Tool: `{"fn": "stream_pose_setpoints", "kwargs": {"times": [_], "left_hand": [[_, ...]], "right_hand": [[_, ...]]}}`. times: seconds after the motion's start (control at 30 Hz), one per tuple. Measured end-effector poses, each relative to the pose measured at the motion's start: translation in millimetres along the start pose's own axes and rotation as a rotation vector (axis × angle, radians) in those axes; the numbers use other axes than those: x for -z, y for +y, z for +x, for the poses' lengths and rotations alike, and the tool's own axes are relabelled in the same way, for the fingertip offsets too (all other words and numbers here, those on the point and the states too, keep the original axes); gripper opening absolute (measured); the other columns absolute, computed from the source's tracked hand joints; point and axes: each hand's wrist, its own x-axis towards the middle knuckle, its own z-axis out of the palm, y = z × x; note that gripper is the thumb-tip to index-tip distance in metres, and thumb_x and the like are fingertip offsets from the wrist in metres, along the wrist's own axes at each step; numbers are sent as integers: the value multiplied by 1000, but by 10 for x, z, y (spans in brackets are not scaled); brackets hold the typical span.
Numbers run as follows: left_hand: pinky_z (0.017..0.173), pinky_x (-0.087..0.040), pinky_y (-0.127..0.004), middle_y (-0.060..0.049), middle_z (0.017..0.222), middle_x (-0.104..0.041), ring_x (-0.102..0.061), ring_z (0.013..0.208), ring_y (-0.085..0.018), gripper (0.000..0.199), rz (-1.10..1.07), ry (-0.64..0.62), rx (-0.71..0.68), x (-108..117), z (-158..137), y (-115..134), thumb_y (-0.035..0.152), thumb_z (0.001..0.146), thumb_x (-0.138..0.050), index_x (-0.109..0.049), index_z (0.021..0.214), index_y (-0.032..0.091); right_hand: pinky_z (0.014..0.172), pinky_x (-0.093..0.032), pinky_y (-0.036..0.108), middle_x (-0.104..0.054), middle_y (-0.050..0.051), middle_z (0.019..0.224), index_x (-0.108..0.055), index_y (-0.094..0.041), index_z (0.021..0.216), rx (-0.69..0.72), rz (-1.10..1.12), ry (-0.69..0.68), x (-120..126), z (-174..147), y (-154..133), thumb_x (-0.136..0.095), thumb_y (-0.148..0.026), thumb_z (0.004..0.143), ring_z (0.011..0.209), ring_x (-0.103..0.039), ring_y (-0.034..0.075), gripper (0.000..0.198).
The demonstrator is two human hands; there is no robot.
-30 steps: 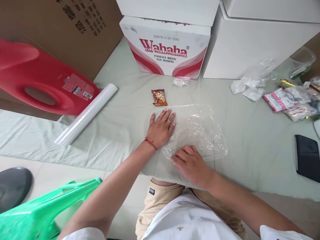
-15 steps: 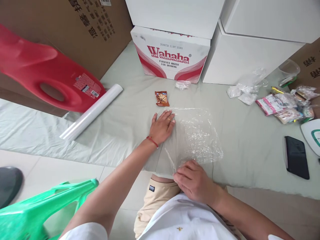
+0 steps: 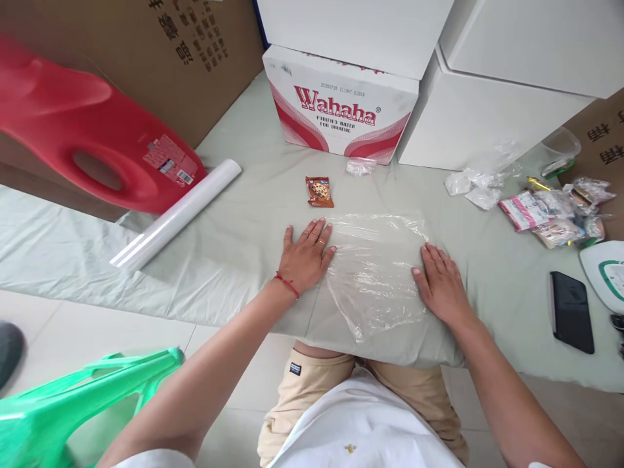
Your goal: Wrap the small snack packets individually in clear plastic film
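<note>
A wrinkled sheet of clear plastic film (image 3: 375, 279) lies on the cloth-covered table in front of me. My left hand (image 3: 305, 257) rests flat at its left edge, fingers spread, with a ring and a red wrist cord. At the film's right edge my right hand (image 3: 441, 281) lies flat, its thumb apart from the other fingers. Just beyond the film's upper left corner is a small brown packaged cookie (image 3: 320, 192). It touches neither hand.
A roll of film (image 3: 178, 214) lies at the left by a large red jug (image 3: 107, 130). White boxes (image 3: 346, 107) stand at the back. To the right are crumpled plastic (image 3: 475, 185), snack packets (image 3: 546, 211), a black phone (image 3: 572, 312) and a white-green device (image 3: 607, 273). A green stool (image 3: 88, 390) stands lower left.
My right hand has left the film's near edge and moved to its right side, lying flat. The film's folded near-left part now lies more spread out. My left hand has shifted slightly left.
</note>
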Motion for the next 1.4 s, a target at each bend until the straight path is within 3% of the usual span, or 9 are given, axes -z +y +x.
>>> {"fn": "stream_pose_setpoints", "kwargs": {"times": [0.2,0.33,0.47,0.6,0.8,0.93,1.07,1.2,1.4], "left_hand": [[127,-8,-69,-10,170,-31,-31,157,-28,60,3,-28,16,17,-10,-11,44,108,-24,-35,162,23],[127,-9,-69,-10,170,-30,-30,158,-28,61,5,-55,24,36,-1,-5,46,107,-24,-35,162,23],[127,-8,-68,-9,170,-32,-29,158,-29,60,3,-101,42,51,16,-14,46,107,-25,-34,163,26],[128,-8,-67,-8,170,-33,-30,158,-29,60,2,-104,45,50,20,-17,47,107,-25,-33,164,28],[128,-8,-67,-8,170,-32,-30,158,-29,60,-2,-57,33,20,-6,-20,47,107,-25,-34,163,26],[129,-7,-65,-6,171,-31,-30,158,-27,60,-25,-38,22,19,-17,-24,47,107,-25,-34,163,27],[129,-7,-63,-6,171,-30,-29,158,-27,60,-31,-49,39,28,-11,-27,48,107,-26,-34,163,28],[129,-7,-64,-7,171,-28,-29,158,-27,61,-14,-68,39,28,1,-36,49,107,-26,-33,163,27],[128,-10,-65,-8,171,-29,-30,158,-27,60,10,-78,47,25,6,-38,47,107,-27,-34,163,25]], "right_hand": [[106,-47,55,-63,20,132,-64,-16,133,-13,153,175,349,589,-431,-37,-50,105,126,-53,37,53],[92,-51,54,-64,21,122,-58,-15,136,100,232,16,381,1412,-1262,-40,-58,102,119,-53,40,58],[101,-45,56,-59,25,129,-54,-7,134,101,201,-150,146,2084,-2070,-46,-69,98,127,-46,42,72],[103,-45,51,-55,26,137,-55,-5,136,104,160,-250,-68,2412,-2374,-71,-51,90,129,-45,40,68],[99,-48,41,-64,15,119,-67,-12,124,229,393,-202,205,2225,-1779,-71,-37,85,111,-60,30,46],[103,-48,40,-64,9,121,-63,-21,134,356,606,-166,646,1687,-1099,-68,-34,84,111,-64,26,52],[104,-49,42,-64,8,128,-60,-28,141,461,507,-286,872,1080,-635,-64,-25,83,117,-63,28,58],[105,-48,46,-61,10,137,-57,-27,145,544,355,-294,750,707,-490,-62,-16,80,126,-56,31,66],[106,-45,55,-62,14,133,-57,-25,145,549,235,-278,377,618,-519,-63,-19,86,122,-55,34,59]]}}
